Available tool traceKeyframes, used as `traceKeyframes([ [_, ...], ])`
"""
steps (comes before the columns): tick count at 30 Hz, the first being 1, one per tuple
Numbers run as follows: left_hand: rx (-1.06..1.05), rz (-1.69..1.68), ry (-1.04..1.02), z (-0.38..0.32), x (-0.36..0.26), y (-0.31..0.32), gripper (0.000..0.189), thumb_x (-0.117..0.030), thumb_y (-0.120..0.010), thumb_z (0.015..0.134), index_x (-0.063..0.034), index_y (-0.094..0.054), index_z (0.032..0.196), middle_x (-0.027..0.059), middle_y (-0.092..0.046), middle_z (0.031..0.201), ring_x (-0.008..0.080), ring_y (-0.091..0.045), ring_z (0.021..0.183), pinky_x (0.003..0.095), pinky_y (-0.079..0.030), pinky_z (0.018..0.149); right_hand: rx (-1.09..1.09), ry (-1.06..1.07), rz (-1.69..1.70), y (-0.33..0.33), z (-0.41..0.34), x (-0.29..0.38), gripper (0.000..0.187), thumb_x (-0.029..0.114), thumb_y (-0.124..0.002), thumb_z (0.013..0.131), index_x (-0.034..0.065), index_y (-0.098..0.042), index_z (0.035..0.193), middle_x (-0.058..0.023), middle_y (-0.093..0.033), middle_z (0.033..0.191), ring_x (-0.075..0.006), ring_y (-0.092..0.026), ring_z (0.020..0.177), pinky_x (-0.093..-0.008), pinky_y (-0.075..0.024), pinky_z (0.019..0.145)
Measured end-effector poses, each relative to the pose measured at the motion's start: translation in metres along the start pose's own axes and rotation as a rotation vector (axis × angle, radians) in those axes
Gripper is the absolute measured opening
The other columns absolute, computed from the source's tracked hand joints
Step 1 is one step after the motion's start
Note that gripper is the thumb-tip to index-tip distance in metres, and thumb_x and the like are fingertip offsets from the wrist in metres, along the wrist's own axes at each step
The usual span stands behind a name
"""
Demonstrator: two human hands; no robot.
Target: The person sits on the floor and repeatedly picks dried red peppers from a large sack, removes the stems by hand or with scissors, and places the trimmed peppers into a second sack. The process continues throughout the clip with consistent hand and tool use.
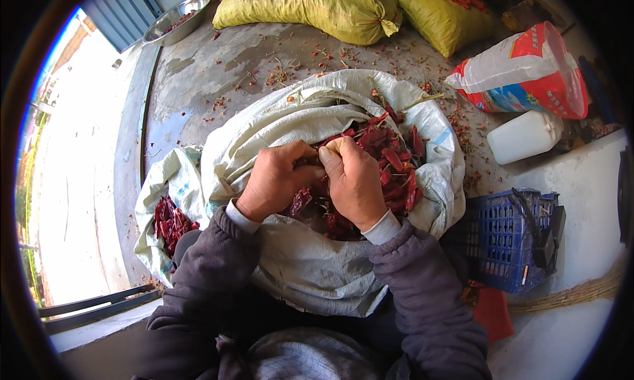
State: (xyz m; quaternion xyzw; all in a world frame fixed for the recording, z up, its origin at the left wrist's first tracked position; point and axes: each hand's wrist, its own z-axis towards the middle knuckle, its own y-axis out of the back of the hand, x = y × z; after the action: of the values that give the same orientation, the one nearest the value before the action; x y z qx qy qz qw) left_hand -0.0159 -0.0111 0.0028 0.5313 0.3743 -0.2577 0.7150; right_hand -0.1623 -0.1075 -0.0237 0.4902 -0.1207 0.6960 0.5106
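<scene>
A large white woven sack (307, 261) lies rolled open before me, holding dried red chili peppers (391, 157). Over its middle, my left hand (280, 179) and my right hand (351, 179) meet with their fingertips nearly touching. Both have thumb and fingers pinched together; something small and dark seems to be between them, mostly hidden by the fingers. Beside it on the left, a smaller white woven sack (171, 172) holds darker dried chilies (171, 224). Thin stems lie on the big sack's rolled rim.
Full yellow woven sacks (307, 6) lie at the back, and a steel basin (178, 21) stands back left. To the right are a red and white printed bag (525, 73), a white plastic jug (525, 136) and a blue plastic crate (510, 236). Stems and chili bits litter the concrete floor (198, 78).
</scene>
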Motion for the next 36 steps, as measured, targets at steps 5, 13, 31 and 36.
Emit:
traceKeyframes([
  [5, 0.035, -0.331, 0.1, 0.0, 0.004, -0.002, 0.019, -0.004, -0.078, 0.087, 0.0028, -0.069, 0.102, 0.006, -0.073, 0.092, 0.0119, -0.067, 0.087, 0.0296, -0.054, 0.079, 0.163, -0.555, 0.506, 0.006, 0.003, 0.009, 0.02, 0.021, -0.059, 0.106, 0.0029, -0.06, 0.097, 0.0002, -0.057, 0.075, -0.0071, -0.053, 0.063, -0.0256, -0.05, 0.055],
  [13, 0.083, -0.779, 0.202, 0.004, 0.008, -0.006, 0.014, 0.0, -0.075, 0.09, 0.0004, -0.067, 0.102, 0.003, -0.072, 0.094, 0.0081, -0.064, 0.089, 0.0263, -0.053, 0.081, 0.071, -0.591, 0.875, -0.001, 0.003, -0.001, 0.022, 0.02, -0.056, 0.106, 0.0001, -0.059, 0.096, -0.0029, -0.059, 0.074, -0.0078, -0.06, 0.062, -0.0236, -0.0512, 0.047],
  [31, -0.118, -0.612, 0.376, -0.006, 0.011, 0.008, 0.021, -0.003, -0.076, 0.09, 0.0008, -0.068, 0.109, 0.004, -0.072, 0.09, 0.0088, -0.066, 0.077, 0.0226, -0.053, 0.068, 0.273, 0.065, -0.423, 0.025, -0.017, -0.008, 0.023, 0.027, -0.072, 0.092, 0.0044, -0.066, 0.095, -0.0128, -0.068, 0.093, -0.033, -0.069, 0.087, -0.0434, -0.0561, 0.073],
  [36, -0.064, -0.586, 0.368, 0.0, 0.007, 0.0, 0.026, -0.005, -0.073, 0.093, 0.002, -0.07, 0.117, 0.0052, -0.073, 0.103, 0.0098, -0.066, 0.09, 0.0252, -0.055, 0.082, 0.582, 0.133, -0.471, 0.005, -0.03, -0.003, 0.027, 0.033, -0.075, 0.085, 0.007, -0.068, 0.085, -0.013, -0.067, 0.086, -0.0338, -0.067, 0.084, -0.0462, -0.0552, 0.074],
])
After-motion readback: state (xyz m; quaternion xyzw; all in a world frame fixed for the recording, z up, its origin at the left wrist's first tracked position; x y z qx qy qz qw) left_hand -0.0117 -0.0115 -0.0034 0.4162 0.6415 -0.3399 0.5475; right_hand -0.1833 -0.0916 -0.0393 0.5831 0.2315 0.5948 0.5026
